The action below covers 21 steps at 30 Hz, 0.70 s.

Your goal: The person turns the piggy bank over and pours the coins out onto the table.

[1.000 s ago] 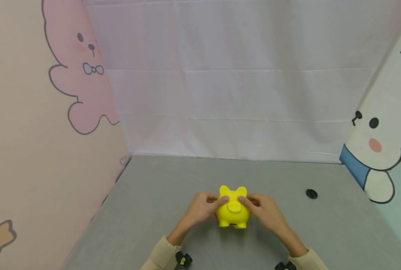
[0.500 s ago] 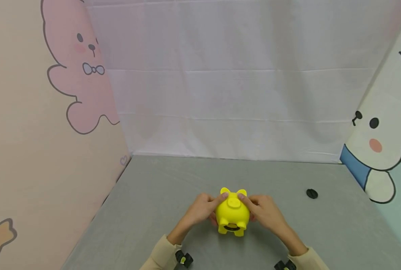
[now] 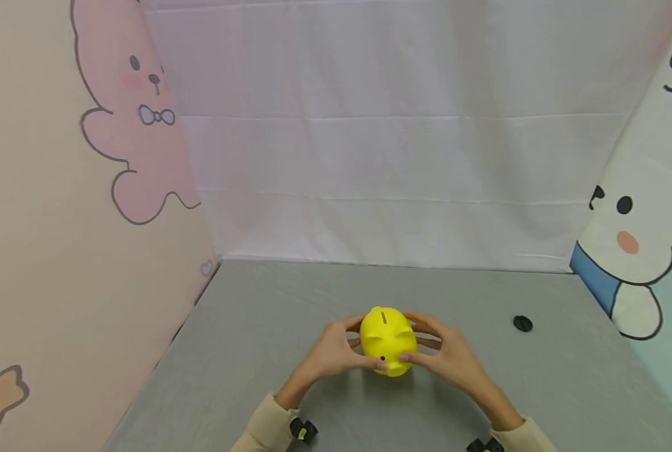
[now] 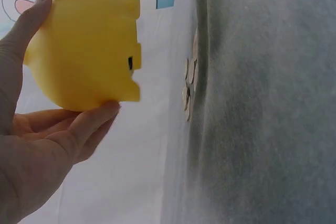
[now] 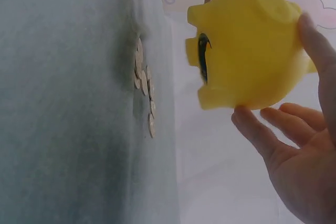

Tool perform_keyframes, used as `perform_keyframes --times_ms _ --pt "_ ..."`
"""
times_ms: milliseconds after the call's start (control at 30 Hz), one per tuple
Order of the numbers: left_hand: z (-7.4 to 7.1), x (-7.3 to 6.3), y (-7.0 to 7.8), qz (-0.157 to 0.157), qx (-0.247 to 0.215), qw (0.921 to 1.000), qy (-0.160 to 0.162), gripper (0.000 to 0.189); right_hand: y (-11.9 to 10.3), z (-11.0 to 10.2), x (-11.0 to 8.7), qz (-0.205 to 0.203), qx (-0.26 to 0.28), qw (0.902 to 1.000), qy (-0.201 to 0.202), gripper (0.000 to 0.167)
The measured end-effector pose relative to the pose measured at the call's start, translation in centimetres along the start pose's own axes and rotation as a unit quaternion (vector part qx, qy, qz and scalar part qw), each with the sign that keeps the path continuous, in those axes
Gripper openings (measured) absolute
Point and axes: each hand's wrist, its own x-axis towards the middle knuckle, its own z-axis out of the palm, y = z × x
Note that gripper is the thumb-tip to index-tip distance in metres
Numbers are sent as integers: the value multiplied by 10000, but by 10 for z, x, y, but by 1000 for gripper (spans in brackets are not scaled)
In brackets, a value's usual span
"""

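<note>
Between both hands a yellow piggy bank [image 3: 387, 339] is held up above the grey table, its coin slot and one eye turned toward the head camera. My left hand [image 3: 338, 349] grips one side, thumb low near the snout and fingers behind. On the other side my right hand [image 3: 445, 351] holds it with thumb and fingertips. The right wrist view shows a dark opening in the belly of the piggy bank [image 5: 252, 51], between its feet. Several coins [image 5: 144, 74] lie on the table below; those coins [image 4: 188, 85] also show in the left wrist view.
A round black plug-like disc [image 3: 522, 324] lies on the grey table [image 3: 279, 295] at the right. A white cloth [image 3: 370, 157] hangs along the back. Walls with cartoon animals stand at left and right.
The piggy bank first leaned back, showing its belly opening, and is now tipped forward, so its top and slot face the head camera. Both hands turned with it and kept hold.
</note>
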Motion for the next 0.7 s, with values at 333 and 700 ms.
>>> perform_keyframes --times_ms 333,700 --pt "-4 1 -1 1073 365 9935 -97 103 11 -2 -2 -161 -31 9987 -482 103" --pt "0 5 -10 2364 1050 9647 499 112 14 -1 -3 -1577 -1030 9812 410 109"
